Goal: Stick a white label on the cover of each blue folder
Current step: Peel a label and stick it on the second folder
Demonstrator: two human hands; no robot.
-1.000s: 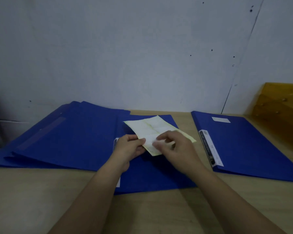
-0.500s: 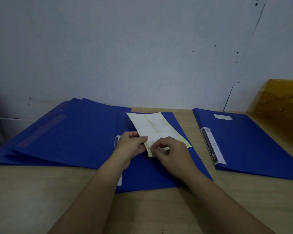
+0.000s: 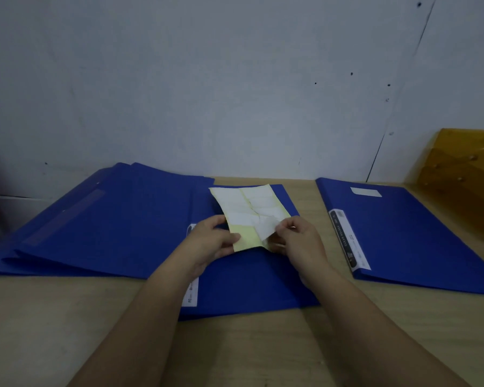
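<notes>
Pale wood grain covers the table [image 3: 67, 317], which ends at a grey-white painted wall [image 3: 207, 79] with small dark specks and one thin diagonal seam. At the far right stands an amber, translucent plastic tray [image 3: 458, 169].

Three groups of flat, matte blue folders lie on the table. A fanned stack [image 3: 95, 224] is at the left. A middle folder [image 3: 249, 283] lies in front of the person, with a white spine strip. A right folder [image 3: 417, 238] lies apart from it and carries a small white rectangular label [image 3: 365, 192] near its far edge.

Above the middle folder both hands hold a sheet [image 3: 245, 210] of pale yellow backing paper with white rectangular stickers in two columns. The left hand [image 3: 213, 244] grips the near left edge of the sheet, thumb on top. The right hand [image 3: 299, 241] pinches a white sticker [image 3: 266, 229] that is partly peeled and curls up from the near right part of the sheet, just beside the left thumb.
</notes>
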